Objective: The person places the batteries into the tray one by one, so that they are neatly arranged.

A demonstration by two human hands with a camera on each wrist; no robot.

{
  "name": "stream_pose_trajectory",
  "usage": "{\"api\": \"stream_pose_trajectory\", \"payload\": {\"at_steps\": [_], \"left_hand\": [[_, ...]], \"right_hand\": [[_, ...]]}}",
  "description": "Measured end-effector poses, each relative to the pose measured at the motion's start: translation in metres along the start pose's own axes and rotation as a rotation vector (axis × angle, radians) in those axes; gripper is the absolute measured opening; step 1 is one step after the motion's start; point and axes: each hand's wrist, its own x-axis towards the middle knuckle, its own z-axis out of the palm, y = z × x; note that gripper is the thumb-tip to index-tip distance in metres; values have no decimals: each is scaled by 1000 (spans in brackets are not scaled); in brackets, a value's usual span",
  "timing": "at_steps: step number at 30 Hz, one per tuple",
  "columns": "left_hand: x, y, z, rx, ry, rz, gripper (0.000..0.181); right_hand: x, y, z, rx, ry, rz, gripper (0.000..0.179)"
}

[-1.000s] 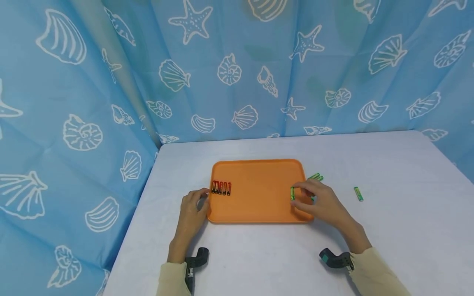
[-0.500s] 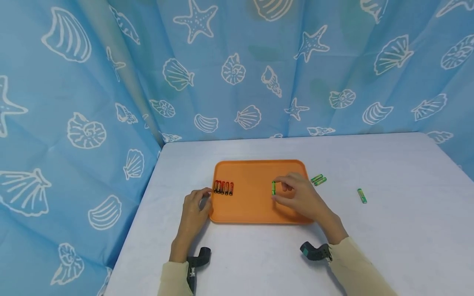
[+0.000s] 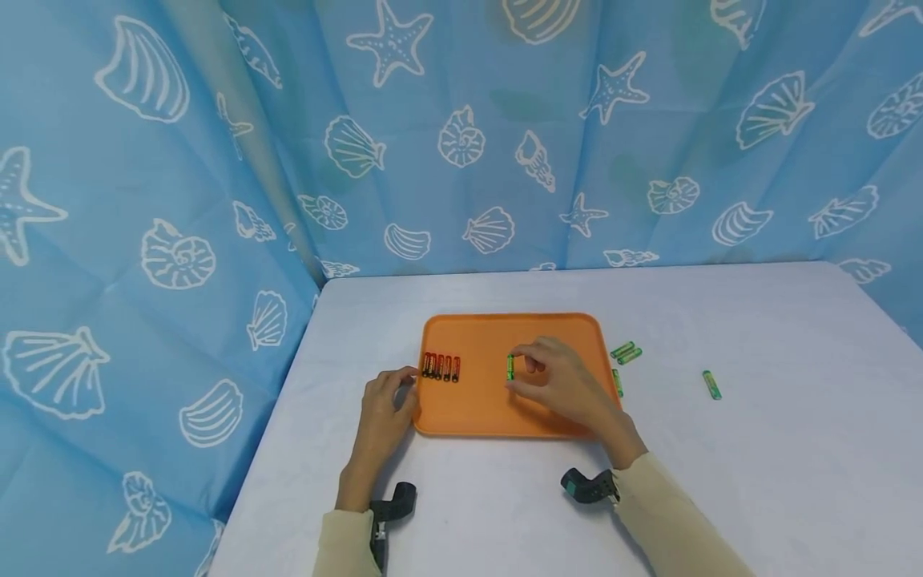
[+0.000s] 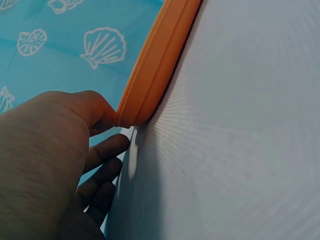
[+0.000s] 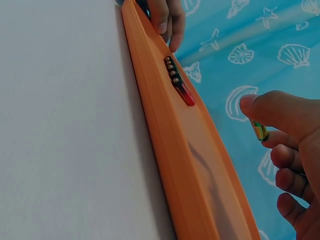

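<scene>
My right hand [image 3: 558, 381] pinches a green battery [image 3: 510, 368] between thumb and fingertip above the middle of the orange tray [image 3: 497, 421]. In the right wrist view the green battery [image 5: 259, 130] hangs apart from the tray, its upper end behind the thumb. Toward the tray's left side lies a row of several red-and-black batteries [image 3: 447, 369], side by side. My left hand [image 3: 384, 409] rests at the tray's left edge, fingers loosely bent. The left wrist view has its thumb touching the tray's orange rim [image 4: 150, 75], the other fingers below, apart from it.
Two green batteries [image 3: 626, 353] lie together on the white table [image 3: 505, 505] right of the tray. Another green battery [image 3: 618, 383] is close to the tray's right edge, and a single green battery [image 3: 711, 385] farther right. A blue shell-patterned curtain [image 3: 433, 160] hangs behind and at left.
My right hand has moved left over the tray with the green battery, from its right side to near the middle. The left hand stays at the tray's edge. The view has shifted slightly.
</scene>
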Motion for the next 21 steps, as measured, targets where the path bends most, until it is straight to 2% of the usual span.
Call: {"api": "stream_pose_trajectory", "payload": {"at_steps": [10,17,21], "left_hand": [[0,2,1,7,-7,-18,31],[1,2,1,19,-5,-36,31],[1,-1,1,15,5,-11,30]], "right_hand": [[16,-8,20,21,-13,-4,38],[26,-9,34,-5,-23,-10,37],[30,-10,42,-17,-41,13,37]]}}
